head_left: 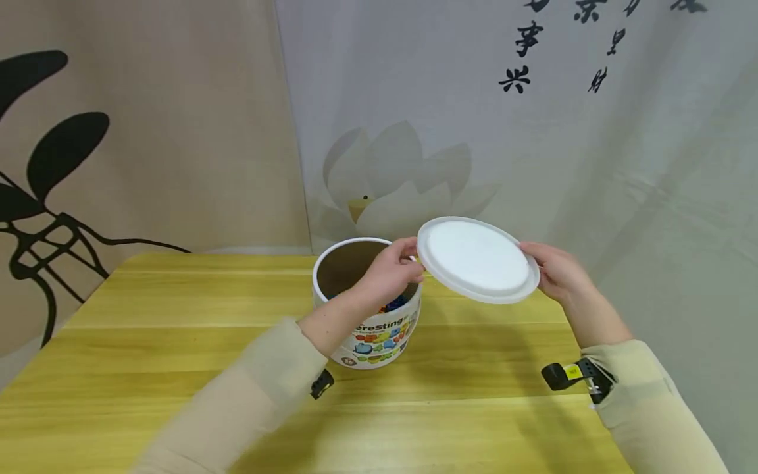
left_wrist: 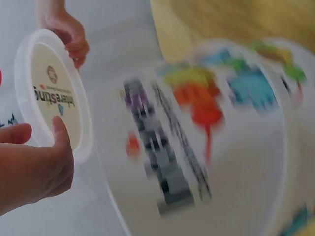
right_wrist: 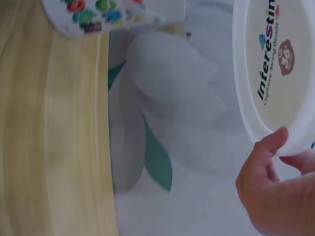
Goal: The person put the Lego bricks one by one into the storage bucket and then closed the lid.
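A round white lid (head_left: 476, 260) is held up in the air to the right of a white bucket (head_left: 379, 339), plain face up in the head view. My left hand (head_left: 387, 273) reaches across the bucket's mouth and pinches the lid's left edge, thumb against the printed side in the left wrist view. At the opposite edge my right hand (head_left: 556, 273) grips the lid between thumb and fingers. Printed lettering (right_wrist: 268, 54) covers the lid's underside. Inside the uncovered bucket a few coloured pieces (head_left: 393, 303) show, partly hidden by my left forearm.
The bucket stands on a yellow wooden table (head_left: 177, 316), near its far edge. Close behind hangs a pale curtain (head_left: 622, 164) with dark writing and a flower print. A black leaf design (head_left: 68, 155) shows on the curtain at the left.
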Demonstrator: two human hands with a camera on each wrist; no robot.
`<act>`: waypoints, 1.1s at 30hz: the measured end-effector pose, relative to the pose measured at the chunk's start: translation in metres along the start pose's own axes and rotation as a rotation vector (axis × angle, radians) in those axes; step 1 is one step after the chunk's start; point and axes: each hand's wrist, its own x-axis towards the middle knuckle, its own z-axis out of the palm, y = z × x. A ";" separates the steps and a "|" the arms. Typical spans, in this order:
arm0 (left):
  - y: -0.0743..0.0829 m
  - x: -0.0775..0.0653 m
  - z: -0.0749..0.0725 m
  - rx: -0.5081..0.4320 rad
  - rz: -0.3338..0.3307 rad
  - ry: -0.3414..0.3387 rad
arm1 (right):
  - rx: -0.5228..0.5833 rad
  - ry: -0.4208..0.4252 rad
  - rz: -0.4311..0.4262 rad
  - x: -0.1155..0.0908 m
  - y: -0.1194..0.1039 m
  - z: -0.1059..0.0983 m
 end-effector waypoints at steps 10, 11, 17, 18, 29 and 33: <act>-0.015 -0.011 -0.063 0.206 0.034 0.101 | -0.039 -0.049 0.014 0.014 -0.004 0.058; -0.017 -0.013 -0.069 0.221 0.048 0.104 | -0.042 -0.056 0.016 0.015 -0.004 0.063; -0.031 -0.021 -0.099 0.289 0.145 0.126 | -0.018 -0.107 -0.005 0.022 -0.001 0.083; -0.033 -0.022 -0.104 0.297 0.165 0.132 | -0.020 -0.128 -0.035 0.022 0.000 0.085; -0.025 -0.030 -0.124 0.507 0.407 0.361 | -0.235 -0.056 -0.458 0.027 0.005 0.108; -0.019 -0.029 -0.126 0.462 0.470 0.507 | -0.429 0.102 -0.579 0.031 0.000 0.121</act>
